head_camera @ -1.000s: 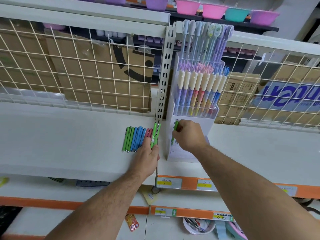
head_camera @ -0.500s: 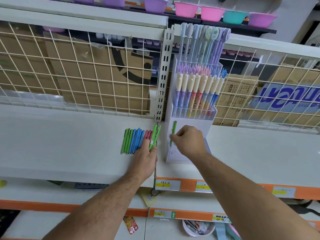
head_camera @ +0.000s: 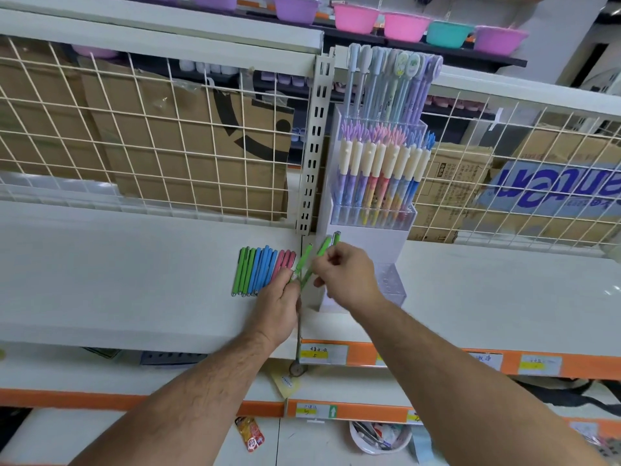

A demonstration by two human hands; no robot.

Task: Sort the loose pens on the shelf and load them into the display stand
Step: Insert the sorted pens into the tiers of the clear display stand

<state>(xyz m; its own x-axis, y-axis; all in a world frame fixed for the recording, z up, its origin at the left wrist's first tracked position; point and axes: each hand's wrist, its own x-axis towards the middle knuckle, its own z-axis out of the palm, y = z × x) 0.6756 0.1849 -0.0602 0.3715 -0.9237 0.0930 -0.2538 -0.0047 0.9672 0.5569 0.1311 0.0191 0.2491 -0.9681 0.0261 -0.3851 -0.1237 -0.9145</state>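
The right hand [head_camera: 347, 279] is pinching a slim green plastic pen [head_camera: 323, 247] between thumb and forefinger, just beside the left hand [head_camera: 277, 299], whose fingers [head_camera: 285, 288] are gripping a second green pen [head_camera: 305, 260]. Best is steering it tip-down into the low front slot of the white tiered display stand [head_camera: 373, 245]. The green, blue and pink pens [head_camera: 262, 270] are lying on the white shelf [head_camera: 134, 280], just left

two hands [head_camera: 349, 280], two pink bowls [head_camera: 354, 18], one teal bowl [head_camera: 448, 34].
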